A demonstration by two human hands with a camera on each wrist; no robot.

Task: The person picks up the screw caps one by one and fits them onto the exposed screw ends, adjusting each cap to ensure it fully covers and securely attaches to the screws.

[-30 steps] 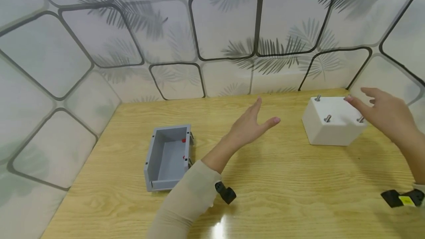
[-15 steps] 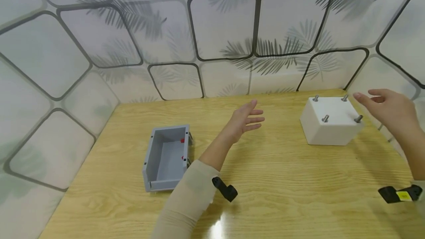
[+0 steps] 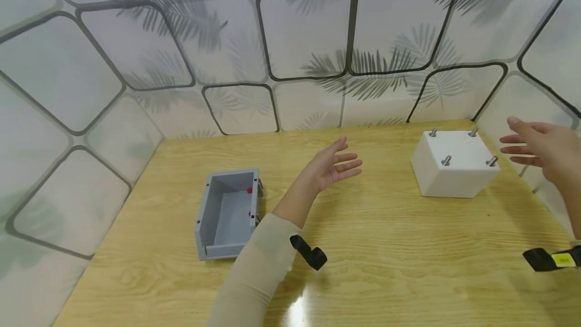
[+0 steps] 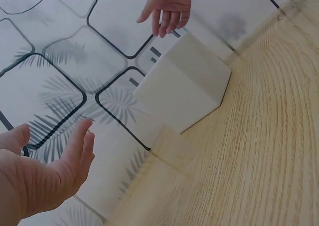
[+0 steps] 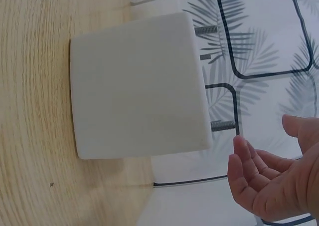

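Note:
A white block (image 3: 454, 168) stands at the back right of the table, with several threaded metal studs (image 3: 447, 160) sticking up from its top. My right hand (image 3: 546, 150) hovers just right of the block, palm turned toward it, its fingers relaxed and holding nothing. In the right wrist view the fingertips (image 5: 240, 145) are close to one stud (image 5: 223, 125). Over the middle of the table is my left hand (image 3: 329, 165), fingers spread, thumb up and nothing in it. Between the left hand and the table's left side sits a grey plastic bin (image 3: 231, 216).
Small red pieces (image 3: 249, 190) show at the bin's right inner wall, and metal clips (image 3: 258, 218) line its outer right side. Patterned cloth walls (image 3: 308, 34) enclose the wooden table (image 3: 386, 246) at the back and sides. A black wrist camera (image 3: 309, 252) sits on the left sleeve.
My right hand has moved right, away from above the block's studs, and its fingers have opened out. My left hand has turned, its palm now facing right. The block and bin stay put.

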